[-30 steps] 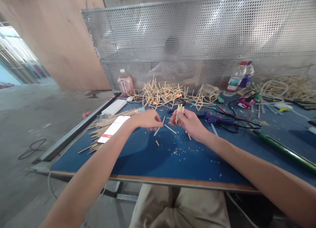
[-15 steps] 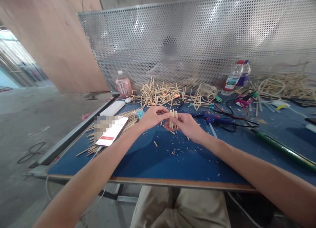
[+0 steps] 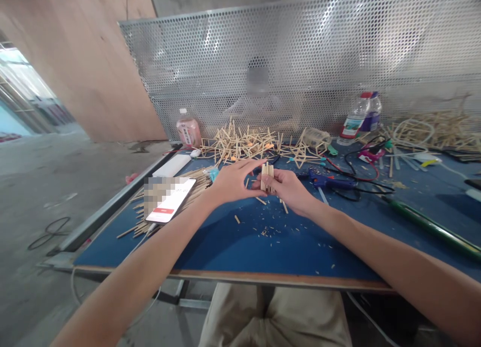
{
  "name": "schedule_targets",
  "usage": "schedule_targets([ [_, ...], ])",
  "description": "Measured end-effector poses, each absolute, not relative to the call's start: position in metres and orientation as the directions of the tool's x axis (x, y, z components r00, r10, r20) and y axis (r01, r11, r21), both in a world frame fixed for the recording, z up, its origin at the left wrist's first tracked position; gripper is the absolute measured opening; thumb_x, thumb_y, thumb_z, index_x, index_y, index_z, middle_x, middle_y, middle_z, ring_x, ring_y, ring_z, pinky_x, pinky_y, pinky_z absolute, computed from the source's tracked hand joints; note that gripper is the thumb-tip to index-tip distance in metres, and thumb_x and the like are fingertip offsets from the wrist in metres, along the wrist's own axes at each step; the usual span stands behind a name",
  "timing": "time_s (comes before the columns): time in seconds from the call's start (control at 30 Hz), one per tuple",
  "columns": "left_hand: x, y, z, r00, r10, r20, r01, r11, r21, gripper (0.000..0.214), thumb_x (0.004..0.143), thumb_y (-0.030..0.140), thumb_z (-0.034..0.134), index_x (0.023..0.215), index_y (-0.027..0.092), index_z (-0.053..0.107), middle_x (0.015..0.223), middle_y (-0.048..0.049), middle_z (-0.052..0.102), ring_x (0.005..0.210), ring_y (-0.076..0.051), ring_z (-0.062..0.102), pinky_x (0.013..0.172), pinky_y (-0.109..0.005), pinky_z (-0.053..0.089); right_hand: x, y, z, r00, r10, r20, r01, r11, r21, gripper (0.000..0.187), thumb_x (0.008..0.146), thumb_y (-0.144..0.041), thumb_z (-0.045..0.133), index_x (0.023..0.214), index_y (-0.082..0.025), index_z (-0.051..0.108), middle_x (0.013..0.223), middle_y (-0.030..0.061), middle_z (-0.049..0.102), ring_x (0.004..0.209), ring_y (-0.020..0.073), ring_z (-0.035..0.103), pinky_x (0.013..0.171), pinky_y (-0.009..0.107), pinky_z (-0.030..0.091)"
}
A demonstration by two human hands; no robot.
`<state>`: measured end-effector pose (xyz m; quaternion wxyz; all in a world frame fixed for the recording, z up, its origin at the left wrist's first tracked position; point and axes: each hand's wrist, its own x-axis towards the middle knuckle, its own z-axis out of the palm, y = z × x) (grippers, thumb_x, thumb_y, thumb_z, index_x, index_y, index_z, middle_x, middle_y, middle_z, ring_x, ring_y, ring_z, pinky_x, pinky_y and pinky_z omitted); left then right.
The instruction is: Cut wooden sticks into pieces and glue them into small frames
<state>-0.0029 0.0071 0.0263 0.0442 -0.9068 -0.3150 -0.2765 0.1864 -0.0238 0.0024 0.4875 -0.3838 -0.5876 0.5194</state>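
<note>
My right hand (image 3: pixel 287 188) is closed around a small bundle of short wooden sticks (image 3: pixel 267 177), held upright above the blue table (image 3: pixel 225 242). My left hand (image 3: pixel 233 181) is beside it with fingers stretched out toward the bundle, its fingertips close to the sticks. A few loose short sticks (image 3: pixel 260 201) and wood chips lie on the table under the hands.
A phone (image 3: pixel 171 199) lies on a pile of long sticks (image 3: pixel 188 184) at the left. Glued stick structures (image 3: pixel 244 144) sit at the back by a pink bottle (image 3: pixel 188 128), water bottles (image 3: pixel 356 117), a blue glue gun (image 3: pixel 326 179), cables and a green tool (image 3: pixel 432 228). A perforated metal screen (image 3: pixel 300 61) stands behind.
My left hand rose from the table to the stick bundle, pinched at it, then spread its fingers. My right hand kept the bundle, turning it more upright.
</note>
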Motion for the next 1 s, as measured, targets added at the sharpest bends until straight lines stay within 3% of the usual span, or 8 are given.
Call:
schedule_targets([
  [0.2,-0.004,0.011,0.024,0.648,0.496,0.578,0.623,-0.782,-0.028,0.078,0.077,0.071,0.064,0.137,0.022,0.053,0.128,-0.0084,0.066,0.114,-0.025,0.063,0.098,-0.036,0.048,0.186,-0.023,-0.001,-0.266,0.944,0.198,-0.128,0.169,-0.977,0.029,0.087,-0.041,0.067,0.106,-0.019,0.068,0.092,0.0083,0.076,0.087,0.0219,0.071,0.078,0.037,0.058],
  [0.3,-0.004,0.009,0.026,0.657,0.503,0.562,0.639,-0.767,-0.061,0.080,0.077,0.072,0.062,0.139,0.023,0.051,0.130,-0.0090,0.065,0.117,-0.026,0.062,0.099,-0.037,0.048,0.187,-0.022,-0.001,-0.298,0.937,0.183,-0.167,0.137,-0.976,0.031,0.087,-0.042,0.068,0.106,-0.018,0.068,0.091,0.0085,0.076,0.088,0.0229,0.071,0.079,0.039,0.058],
  [0.5,-0.002,0.005,0.028,0.686,0.522,0.507,0.629,-0.775,-0.053,0.100,0.076,0.071,0.064,0.155,0.025,0.024,0.154,-0.0097,0.043,0.132,-0.029,0.051,0.103,-0.039,0.047,0.187,-0.021,-0.001,-0.279,0.947,0.161,-0.160,0.120,-0.980,0.032,0.084,-0.046,0.071,0.099,-0.018,0.070,0.093,0.0100,0.076,0.090,0.0248,0.071,0.081,0.041,0.058],
  [0.73,0.000,0.007,0.019,0.682,0.443,0.582,0.556,-0.831,-0.021,0.075,0.084,0.063,0.062,0.145,0.025,0.042,0.141,-0.0063,0.058,0.127,-0.021,0.057,0.105,-0.033,0.045,0.185,-0.023,-0.003,-0.390,0.907,0.160,-0.160,0.104,-0.982,0.036,0.083,-0.051,0.070,0.102,-0.019,0.069,0.097,0.0091,0.075,0.096,0.0247,0.069,0.084,0.038,0.055],
  [1.0,0.005,0.005,0.021,0.709,0.527,0.469,0.592,-0.806,0.012,0.084,0.078,0.064,0.067,0.147,0.026,0.038,0.144,-0.0064,0.056,0.126,-0.026,0.058,0.099,-0.037,0.047,0.176,-0.025,-0.007,-0.363,0.923,0.125,-0.169,0.067,-0.983,0.043,0.089,-0.056,0.059,0.108,-0.018,0.064,0.099,0.0096,0.073,0.091,0.0231,0.068,0.072,0.035,0.054],
])
